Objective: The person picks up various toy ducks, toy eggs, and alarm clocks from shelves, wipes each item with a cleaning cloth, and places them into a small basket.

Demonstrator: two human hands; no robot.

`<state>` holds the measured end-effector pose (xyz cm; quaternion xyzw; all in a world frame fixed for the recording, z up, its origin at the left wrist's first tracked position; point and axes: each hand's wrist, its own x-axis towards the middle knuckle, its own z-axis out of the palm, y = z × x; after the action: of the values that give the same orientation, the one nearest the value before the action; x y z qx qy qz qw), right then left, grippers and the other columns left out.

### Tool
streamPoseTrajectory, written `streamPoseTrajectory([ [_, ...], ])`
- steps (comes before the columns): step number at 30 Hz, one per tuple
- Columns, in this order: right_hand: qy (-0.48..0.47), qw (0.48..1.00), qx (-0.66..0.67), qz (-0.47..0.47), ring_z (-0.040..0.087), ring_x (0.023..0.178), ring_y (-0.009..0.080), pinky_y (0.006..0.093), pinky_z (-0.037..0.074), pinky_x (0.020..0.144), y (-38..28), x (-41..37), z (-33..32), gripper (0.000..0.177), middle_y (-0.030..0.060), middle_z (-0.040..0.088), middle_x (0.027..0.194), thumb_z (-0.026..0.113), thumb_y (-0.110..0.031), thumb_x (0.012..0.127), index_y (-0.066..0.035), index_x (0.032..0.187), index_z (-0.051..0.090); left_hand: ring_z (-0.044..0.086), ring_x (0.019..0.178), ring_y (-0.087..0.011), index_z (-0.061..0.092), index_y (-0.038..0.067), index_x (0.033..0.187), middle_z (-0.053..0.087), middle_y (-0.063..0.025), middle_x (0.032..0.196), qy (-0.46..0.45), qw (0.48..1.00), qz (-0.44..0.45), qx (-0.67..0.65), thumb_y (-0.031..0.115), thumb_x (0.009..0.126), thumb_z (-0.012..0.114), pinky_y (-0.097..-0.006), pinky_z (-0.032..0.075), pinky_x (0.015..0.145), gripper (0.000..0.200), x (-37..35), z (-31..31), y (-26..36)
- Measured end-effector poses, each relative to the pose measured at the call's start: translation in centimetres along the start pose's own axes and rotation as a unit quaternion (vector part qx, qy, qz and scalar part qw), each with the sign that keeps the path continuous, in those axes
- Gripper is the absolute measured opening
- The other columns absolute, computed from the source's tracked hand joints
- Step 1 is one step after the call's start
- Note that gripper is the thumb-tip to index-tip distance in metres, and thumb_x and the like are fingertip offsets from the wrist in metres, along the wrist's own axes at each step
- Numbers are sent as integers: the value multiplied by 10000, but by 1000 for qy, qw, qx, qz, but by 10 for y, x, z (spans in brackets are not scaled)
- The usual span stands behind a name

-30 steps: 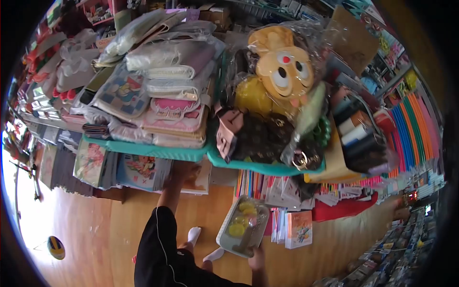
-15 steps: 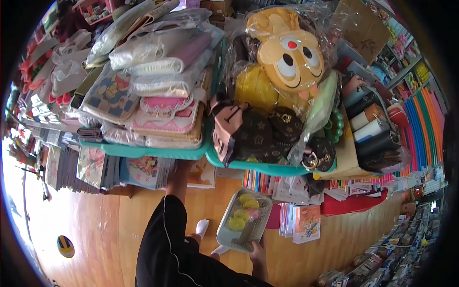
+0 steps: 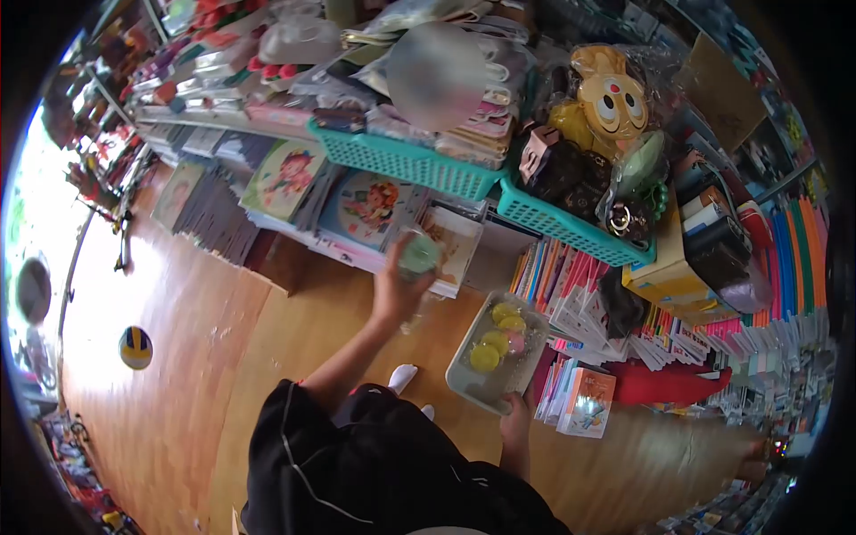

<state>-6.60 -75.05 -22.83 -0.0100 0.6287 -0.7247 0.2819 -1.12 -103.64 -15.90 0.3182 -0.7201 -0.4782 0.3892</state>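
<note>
Pale green round object (image 3: 417, 253) is clamped in the fingers of the left hand (image 3: 392, 290), held up near the far picture books (image 3: 374, 201). A clear plastic tray (image 3: 473, 379) of yellow balls (image 3: 484, 358) is pinched at its near edge by the right hand (image 3: 515, 417). Held so, it could be tipped and dropped. Teal mesh baskets (image 3: 401, 160) are packed with pouches (image 3: 490, 111) and a bagged yellow plush toy (image 3: 611, 98).
</note>
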Motion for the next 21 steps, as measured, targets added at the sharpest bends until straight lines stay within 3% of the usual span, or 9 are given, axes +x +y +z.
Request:
streamPoseTrajectory([
  [3, -34, 998, 51, 20, 461, 974, 182, 251, 374, 805, 15, -4, 2, 589, 93, 482, 1086, 423, 15, 646, -15, 1232, 363, 530, 945, -220, 427, 58, 1136, 536, -139, 1025, 162, 978, 114, 62, 73, 631, 669, -338, 421, 807, 560, 14, -66, 54],
  [6, -52, 998, 29, 20, 464, 944, 160, 232, 379, 771, -6, -27, 23, 570, 84, 484, 1076, 416, 16, 659, -13, 1227, 371, 527, 873, -191, 437, 42, 1119, 536, -102, 983, 209, 943, 257, 18, 88, 649, 676, -307, 432, 768, 529, 56, -95, 130],
  [11, -60, 998, 28, 2, 458, 937, 140, 213, 376, 748, -3, -46, 45, 543, 69, 484, 1074, 415, 8, 683, 2, 1224, 373, 578, 814, -172, 495, 57, 1070, 600, -111, 923, 128, 899, 419, 27, 173, 666, 692, -272, 443, 712, 464, 140, -59, 239],
  [12, -45, 998, 35, -5, 458, 937, 140, 213, 376, 748, -1, -50, 49, 543, 69, 484, 1074, 415, 8, 683, 2, 1224, 373, 584, 818, -184, 507, 40, 1059, 600, -133, 926, 145, 898, 404, 97, 194, 666, 689, -275, 438, 715, 460, 148, -44, 260],
  [13, -37, 997, 61, -6, 457, 956, 148, 217, 374, 757, -2, -52, 53, 553, 70, 474, 1094, 415, 12, 683, -1, 1233, 362, 570, 901, -310, 388, 81, 1209, 589, -169, 962, 55, 905, 421, 21, 100, 686, 644, -379, 451, 725, 583, 162, -34, 274],
  [17, 8, 993, 108, -54, 423, 1041, 153, 252, 360, 829, 14, -55, 53, 586, 73, 409, 1207, 393, 18, 727, -27, 1298, 270, 565, 916, -287, 399, 73, 1195, 564, -190, 1004, 25, 919, 392, -39, 84, 685, 651, -369, 456, 713, 569, 194, 20, 293],
  [18, 43, 989, 122, -72, 423, 1041, 153, 252, 360, 829, 12, -55, 55, 586, 73, 409, 1207, 393, 18, 727, -27, 1298, 270, 554, 856, -309, 398, 97, 1213, 554, -188, 958, 4, 908, 414, -69, 127, 743, 602, -390, 440, 688, 514, 188, 33, 296],
  [19, 75, 985, 137, -76, 409, 1067, 166, 261, 352, 847, 8, -56, 58, 599, 82, 396, 1227, 393, 25, 718, -26, 1301, 265, 571, 820, -172, 513, 26, 1060, 601, -115, 918, 110, 842, 527, -50, 210, 666, 690, -274, 433, 724, 469, 215, 57, 282],
  [21, 131, 972, 188, -53, 363, 1135, 201, 283, 328, 895, 26, -55, 49, 637, 108, 363, 1271, 390, 34, 692, -17, 1310, 242, 539, 832, -147, 519, 7, 1053, 582, -95, 935, -96, 869, 415, -253, 179, 676, 678, -257, 423, 749, 444, 184, 82, 281],
])
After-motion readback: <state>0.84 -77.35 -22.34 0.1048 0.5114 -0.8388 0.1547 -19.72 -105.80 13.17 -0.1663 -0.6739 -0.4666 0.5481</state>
